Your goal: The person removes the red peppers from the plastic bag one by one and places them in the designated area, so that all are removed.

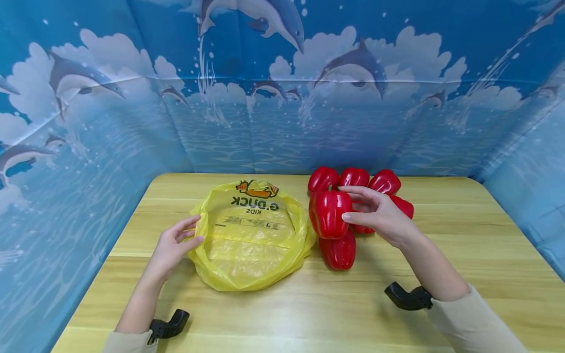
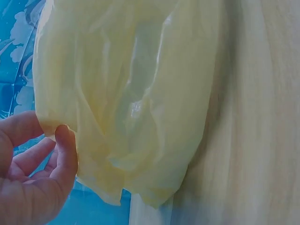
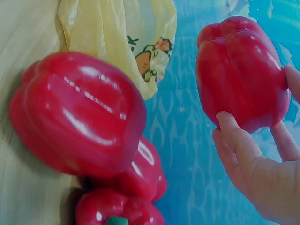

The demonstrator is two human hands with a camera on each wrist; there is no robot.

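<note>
A red bell pepper [image 1: 328, 214] is held off the table by my right hand [image 1: 381, 214], thumb on one side and fingers on the other. In the right wrist view the same bell pepper [image 3: 241, 75] hangs well apart from the others. Left of it, a yellow plastic bag [image 1: 251, 250] with a duck print stands with its mouth spread wide and upward. My left hand [image 1: 176, 245] pinches the bag's left rim between thumb and fingers; the left wrist view shows this pinch on the thin yellow film [image 2: 122, 93]. Inside the bag only its printed far wall and creased bottom show.
Several more red bell peppers [image 1: 339, 252] lie on the wooden table [image 1: 282, 318] right of the bag, partly hidden behind my right hand. A blue dolphin-print curtain [image 1: 265, 127] rises behind the table and along both sides.
</note>
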